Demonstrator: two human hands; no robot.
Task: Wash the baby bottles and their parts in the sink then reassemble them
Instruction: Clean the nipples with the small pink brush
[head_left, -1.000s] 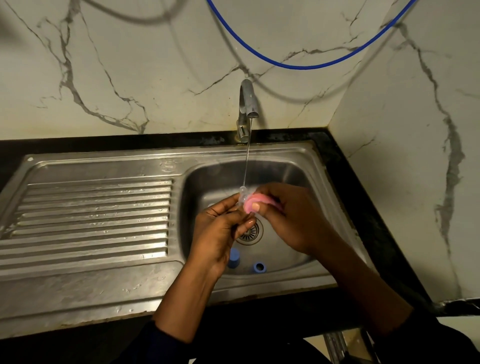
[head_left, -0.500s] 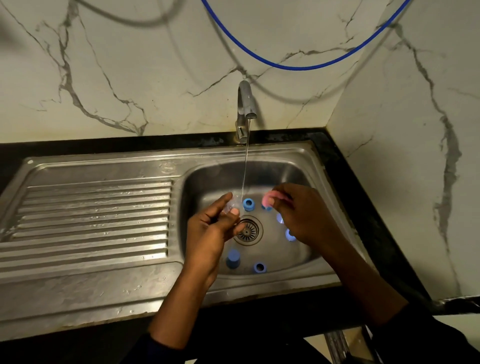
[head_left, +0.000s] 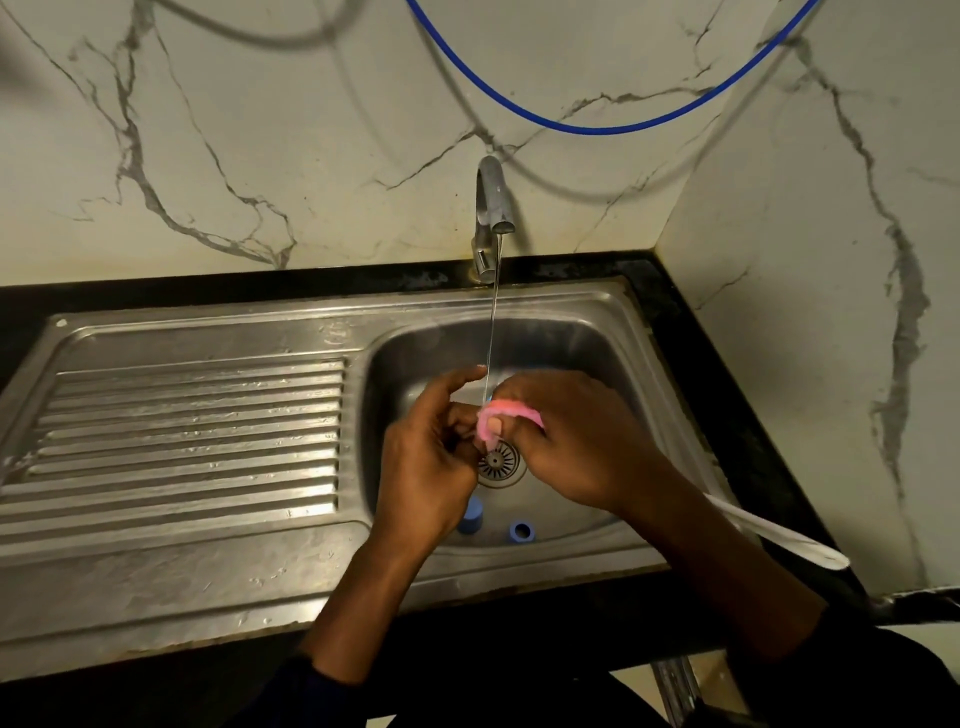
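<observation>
Both hands meet over the drain (head_left: 497, 462) of the steel sink basin (head_left: 597, 353), under a thin stream from the tap (head_left: 493, 202). My right hand (head_left: 576, 441) grips a pink sponge (head_left: 506, 413), pressed against a small clear teat that my left hand (head_left: 431, 457) pinches; the teat is mostly hidden by fingers. Two blue bottle parts lie at the basin's near edge: a blue cap (head_left: 471, 514) and a blue ring (head_left: 521, 531). Other parts in the basin are covered by my hands.
A ribbed steel drainboard (head_left: 182, 441) stretches to the left of the basin. A white handle (head_left: 779, 540) lies across the sink's right rim. A blue hose (head_left: 597, 124) hangs along the marble wall. A marble side wall closes the right.
Half a second ago my hands were apart with several blue parts showing between them. My right hand has brought the sponge back left onto the teat in my left hand.
</observation>
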